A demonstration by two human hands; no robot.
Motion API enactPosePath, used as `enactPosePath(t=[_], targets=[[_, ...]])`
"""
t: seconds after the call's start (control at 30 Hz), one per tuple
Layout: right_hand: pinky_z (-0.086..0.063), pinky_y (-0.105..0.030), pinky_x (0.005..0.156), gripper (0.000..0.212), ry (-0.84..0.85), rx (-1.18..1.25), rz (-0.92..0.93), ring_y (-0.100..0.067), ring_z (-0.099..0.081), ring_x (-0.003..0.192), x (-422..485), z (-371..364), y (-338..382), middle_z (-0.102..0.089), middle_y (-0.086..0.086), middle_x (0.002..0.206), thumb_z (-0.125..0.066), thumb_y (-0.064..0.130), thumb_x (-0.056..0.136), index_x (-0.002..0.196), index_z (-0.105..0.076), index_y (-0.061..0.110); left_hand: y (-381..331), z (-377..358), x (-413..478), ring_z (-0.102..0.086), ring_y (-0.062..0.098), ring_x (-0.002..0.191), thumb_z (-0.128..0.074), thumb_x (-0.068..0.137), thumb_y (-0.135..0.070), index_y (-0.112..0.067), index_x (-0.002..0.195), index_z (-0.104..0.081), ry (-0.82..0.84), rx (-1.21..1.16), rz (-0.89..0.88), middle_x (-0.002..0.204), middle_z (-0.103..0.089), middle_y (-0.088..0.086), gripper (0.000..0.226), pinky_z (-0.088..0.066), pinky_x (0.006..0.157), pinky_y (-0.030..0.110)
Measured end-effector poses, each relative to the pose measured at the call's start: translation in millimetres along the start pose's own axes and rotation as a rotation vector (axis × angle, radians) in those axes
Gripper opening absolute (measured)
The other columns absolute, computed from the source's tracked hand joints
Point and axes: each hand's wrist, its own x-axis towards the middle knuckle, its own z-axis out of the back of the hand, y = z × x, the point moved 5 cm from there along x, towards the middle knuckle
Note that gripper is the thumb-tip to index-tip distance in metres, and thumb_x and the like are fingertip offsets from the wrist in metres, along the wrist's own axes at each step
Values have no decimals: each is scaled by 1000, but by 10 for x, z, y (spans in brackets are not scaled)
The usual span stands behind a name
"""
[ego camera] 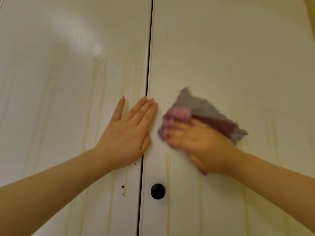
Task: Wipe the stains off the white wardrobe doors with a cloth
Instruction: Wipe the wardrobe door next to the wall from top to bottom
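Observation:
Two white wardrobe doors fill the view, the left door (68, 82) and the right door (230, 57), split by a dark vertical gap. Yellowish drip streaks (102, 99) run down both doors, and small brown spots (123, 190) sit low on the left door. My left hand (127, 132) lies flat, fingers straight, across the gap at mid height. My right hand (199, 143), blurred, grips a purple and grey cloth (204, 111) against the right door, close beside my left fingertips.
A round black knob (158, 191) sits on the right door just right of the gap, below both hands. A yellowish wall edge (311, 12) shows at the top right corner.

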Motion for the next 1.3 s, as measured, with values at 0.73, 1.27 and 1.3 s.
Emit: enactPosePath(t=[0.73,1.27,1.3], targets=[[-31,-35,109,40,112,39,85,-26,-51,121,-63,-32,25,-59,-15,124,-33,7,95,129,-54,10,-5,62,-138,-42,33,132,-31,87,-22,2,137,-44,73,-21,-92,141,-45,19,57,-16,109,50],[-9,-26,116,47,190,5,143,-27,-53,111,-178,30,212,-63,-14,115,-17,15,99,116,-60,10,-113,56,-18,-39,32,134,-30,89,-21,1,137,-45,-15,-45,-89,142,-45,18,54,-21,109,49],[-10,-26,114,38,181,34,45,-27,-55,103,-179,104,33,-64,-16,106,-22,12,99,107,-59,11,-138,55,-15,-39,32,134,-30,89,-20,1,137,-45,-18,-44,-108,142,-44,18,55,-20,109,49]])
